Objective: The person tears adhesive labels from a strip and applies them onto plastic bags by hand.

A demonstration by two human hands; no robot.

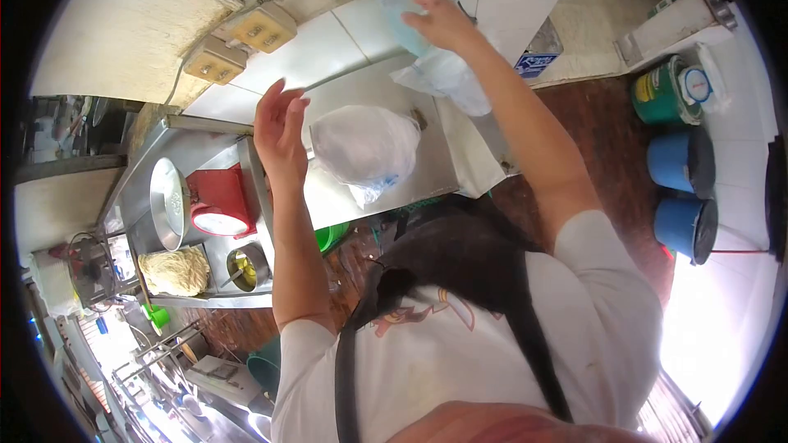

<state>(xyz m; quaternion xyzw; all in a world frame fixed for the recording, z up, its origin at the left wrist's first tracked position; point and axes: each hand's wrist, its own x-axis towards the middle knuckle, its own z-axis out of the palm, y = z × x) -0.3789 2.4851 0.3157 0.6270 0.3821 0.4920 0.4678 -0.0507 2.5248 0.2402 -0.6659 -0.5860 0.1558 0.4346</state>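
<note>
My left hand (281,133) is raised beside a rounded, clear plastic bag (367,145) on the pale counter (324,205). Its fingers are bent but apart, and it holds nothing. The bag looks full of something whitish that I cannot make out, and blue marks show at its lower end. My right hand (447,23) reaches to the back of the counter, thumb and fingers apart, next to a bluish translucent plastic strip or bag (404,26). Below that wrist, a crumpled clear plastic bag (455,86) lies partly behind the forearm.
On the left, a metal work surface (187,267) bears a red dial scale (222,203), a round metal pan (169,203), a pile of noodle-like strands (175,271) and a metal pot (245,268). Wall outlets (263,26) are behind. Blue buckets (675,166) stand at right.
</note>
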